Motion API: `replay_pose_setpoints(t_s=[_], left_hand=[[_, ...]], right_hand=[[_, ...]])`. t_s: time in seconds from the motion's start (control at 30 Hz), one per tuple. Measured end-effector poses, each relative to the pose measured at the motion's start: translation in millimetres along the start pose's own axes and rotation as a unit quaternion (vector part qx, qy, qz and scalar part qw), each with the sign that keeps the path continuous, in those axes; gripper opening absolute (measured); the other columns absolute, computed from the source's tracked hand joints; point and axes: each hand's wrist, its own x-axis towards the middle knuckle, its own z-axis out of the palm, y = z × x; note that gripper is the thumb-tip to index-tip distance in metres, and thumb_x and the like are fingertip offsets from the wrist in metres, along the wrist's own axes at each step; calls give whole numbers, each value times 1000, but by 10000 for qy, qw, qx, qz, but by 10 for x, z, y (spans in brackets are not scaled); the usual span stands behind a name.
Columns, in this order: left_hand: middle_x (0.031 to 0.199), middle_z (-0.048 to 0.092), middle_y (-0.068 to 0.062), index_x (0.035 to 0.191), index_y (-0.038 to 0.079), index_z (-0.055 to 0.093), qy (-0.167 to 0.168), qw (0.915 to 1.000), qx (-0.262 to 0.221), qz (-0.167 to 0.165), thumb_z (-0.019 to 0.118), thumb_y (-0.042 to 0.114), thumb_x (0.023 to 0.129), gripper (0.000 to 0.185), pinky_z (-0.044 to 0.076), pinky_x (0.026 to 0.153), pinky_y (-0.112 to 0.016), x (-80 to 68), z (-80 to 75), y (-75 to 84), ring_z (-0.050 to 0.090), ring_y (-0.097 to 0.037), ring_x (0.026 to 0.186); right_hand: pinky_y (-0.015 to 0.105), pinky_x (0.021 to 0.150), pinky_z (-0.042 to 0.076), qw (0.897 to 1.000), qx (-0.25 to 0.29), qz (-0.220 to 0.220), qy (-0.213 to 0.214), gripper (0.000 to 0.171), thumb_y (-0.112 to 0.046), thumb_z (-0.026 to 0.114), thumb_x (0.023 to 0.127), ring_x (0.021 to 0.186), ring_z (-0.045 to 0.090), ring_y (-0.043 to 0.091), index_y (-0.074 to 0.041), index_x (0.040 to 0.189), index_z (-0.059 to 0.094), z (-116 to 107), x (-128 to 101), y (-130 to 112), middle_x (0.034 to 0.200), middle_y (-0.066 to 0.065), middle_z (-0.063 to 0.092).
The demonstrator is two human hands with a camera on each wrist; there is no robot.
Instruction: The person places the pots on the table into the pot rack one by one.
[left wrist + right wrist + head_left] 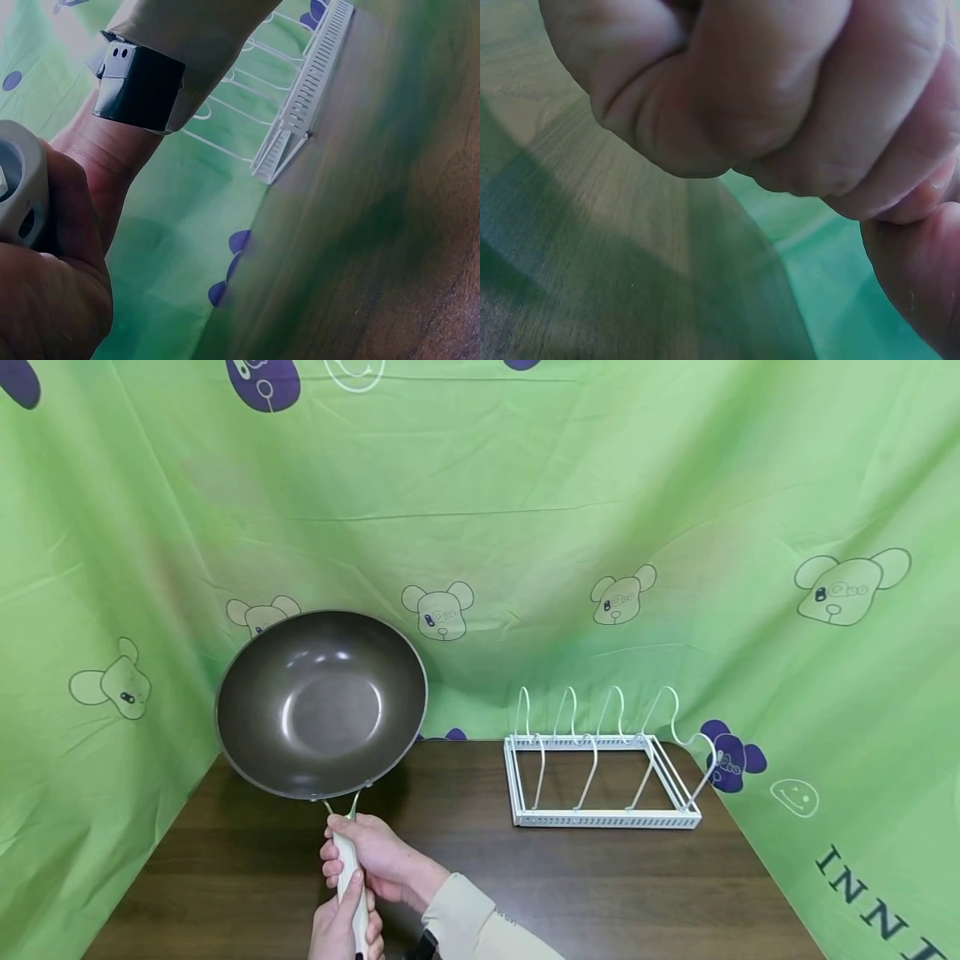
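A dark wok [330, 706] with a light rim tilts so that its inside faces the head camera, at the left over the table. My right hand [386, 857] grips the white handle [347, 852] close to the pan. Lower down, my left hand [335, 931] holds the same handle, its thumb lying along it. The handle's pale end [30, 180] with a hole shows in the left wrist view, fingers wrapped about it. Curled fingers of the right hand [757, 97] fill the top of the right wrist view; the wok is out of sight there.
A white wire rack [607, 819] with several upright loops stands on the right of the brown wooden table [465, 877]. A green printed curtain [480, 543] hangs behind the table and along both sides. A black wrist device [139, 86] sits on the right forearm.
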Motion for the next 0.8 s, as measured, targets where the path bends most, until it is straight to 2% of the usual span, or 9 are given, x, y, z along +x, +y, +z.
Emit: replay_pose_setpoints(t_s=[0.2, 0.47, 0.8], left_hand=[[53, 48, 4, 74, 14, 49, -82, 9998, -24, 151, 40, 43, 109, 46, 44, 43, -22, 4, 11, -15, 47, -9, 40], [53, 49, 6, 74, 14, 51, -288, 9982, -91, 512, 41, 44, 109, 46, 44, 42, -21, -2, 10, -26, 47, -8, 41], [52, 49, 6, 74, 15, 51, -117, 9988, -82, 467, 42, 44, 108, 47, 44, 42, -22, -6, 39, -33, 47, -8, 40]], right_hand=[[21, 55, 46, 10000, -51, -62, -21, 21, -30, 52, 104, 57, 45, 8, -13, 92, 49, -21, -16, -11, 70, -3, 47], [22, 54, 46, 9998, -122, -111, -105, 21, -30, 52, 104, 56, 45, 9, -13, 93, 49, 6, -47, -65, 70, -2, 48], [22, 54, 46, 9998, -149, -80, -76, 20, -28, 52, 105, 56, 45, 9, -12, 94, 48, 18, -68, -87, 70, -1, 48]])
